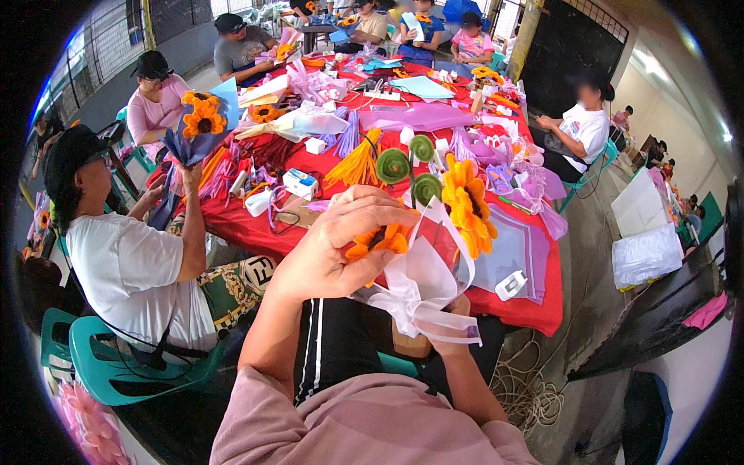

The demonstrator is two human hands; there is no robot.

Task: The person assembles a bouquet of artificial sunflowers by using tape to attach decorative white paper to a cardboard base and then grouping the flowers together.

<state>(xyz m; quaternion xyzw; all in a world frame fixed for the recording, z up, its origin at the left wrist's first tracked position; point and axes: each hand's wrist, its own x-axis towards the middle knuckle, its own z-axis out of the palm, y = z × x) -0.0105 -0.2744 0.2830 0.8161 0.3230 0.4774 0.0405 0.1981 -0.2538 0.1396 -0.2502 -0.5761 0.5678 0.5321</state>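
I see left hand (341, 236) half-curled, fingers (360, 215) at orange fuzzy flower (394, 239), hold unclear; right hand (460, 306) behind white sheer ribbon bow (418, 304), can't tell its grip.

A red-covered table (535, 314) carries orange fuzzy stems (355, 161), a purple bundle (348, 137), lilac sheets (508, 252) and a blue-and-white box (301, 184).

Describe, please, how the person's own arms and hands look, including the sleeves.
The sleeves are plain dusty pink and leave both forearms bare. The left hand wears no glove, and no ring or watch shows on its visible side. The right hand also looks ungloved, but it is partly hidden, so I cannot tell about rings there.
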